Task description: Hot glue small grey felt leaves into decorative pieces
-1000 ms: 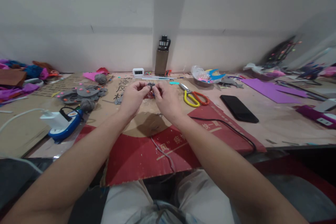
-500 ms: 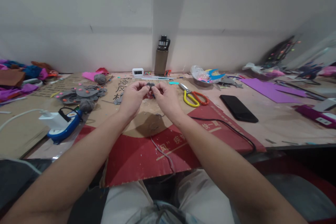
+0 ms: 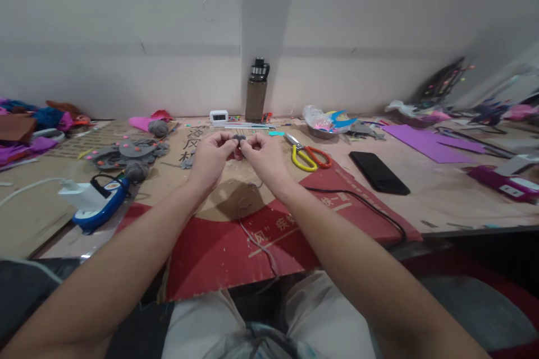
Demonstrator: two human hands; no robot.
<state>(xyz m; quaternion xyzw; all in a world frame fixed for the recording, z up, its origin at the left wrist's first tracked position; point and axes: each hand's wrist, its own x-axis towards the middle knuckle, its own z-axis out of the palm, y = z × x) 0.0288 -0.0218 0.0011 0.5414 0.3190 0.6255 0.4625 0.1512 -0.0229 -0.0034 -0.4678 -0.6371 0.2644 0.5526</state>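
My left hand (image 3: 209,158) and my right hand (image 3: 264,158) meet above the red and brown cardboard sheet (image 3: 236,235) on the table. Both pinch a small grey felt piece (image 3: 240,138) between their fingertips, the fingers curled closed around it. Most of the piece is hidden by the fingers. Just right of my right hand lie scissors with yellow and orange handles (image 3: 307,156).
A brown water bottle (image 3: 256,90) and a small white clock (image 3: 219,117) stand at the back wall. Grey felt pieces with wool balls (image 3: 130,152) lie left, a blue glue gun with a white charger (image 3: 95,202) nearer. A black phone (image 3: 379,173) and purple foam sheets (image 3: 433,143) lie right.
Both hands stay pinched on the grey piece and have drawn slightly closer together. The view has shifted a little.
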